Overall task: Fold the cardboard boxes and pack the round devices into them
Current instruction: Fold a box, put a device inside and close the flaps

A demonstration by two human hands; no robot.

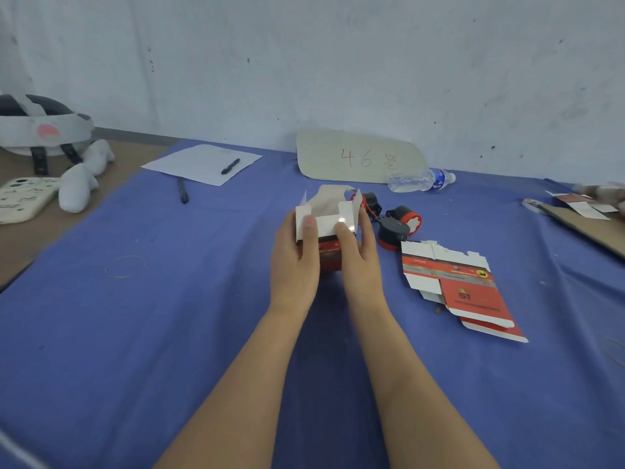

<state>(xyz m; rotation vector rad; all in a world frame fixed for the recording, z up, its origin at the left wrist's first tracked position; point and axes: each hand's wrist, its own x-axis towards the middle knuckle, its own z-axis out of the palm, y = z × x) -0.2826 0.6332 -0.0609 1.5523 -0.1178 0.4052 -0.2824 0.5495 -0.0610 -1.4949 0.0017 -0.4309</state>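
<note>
Two hands on one box: your left hand (296, 252) and right hand (360, 252) grasp the red-and-white cardboard box (326, 231) between them, just above the blue cloth (169, 316) at mid-table. Both thumbs press on the white near flap; the open top faces away from you, side flaps standing up, brown inside showing.

Three round devices, black with red ends, lie just behind and to the right of the box: one (368, 201) partly hidden by the right flap, one (407, 216) further right, one (390, 233) nearest you, with a thin red cord among them.

Flat unfolded box blanks (456, 282) lie stacked to the right of your right hand, close to the devices.

Far edge: a plastic bottle (421, 179) on its side, a card (358, 157) marked "46", a sheet of paper (201, 164) with a pen (230, 166) on it, a second pen (183, 191) beside it.
</note>
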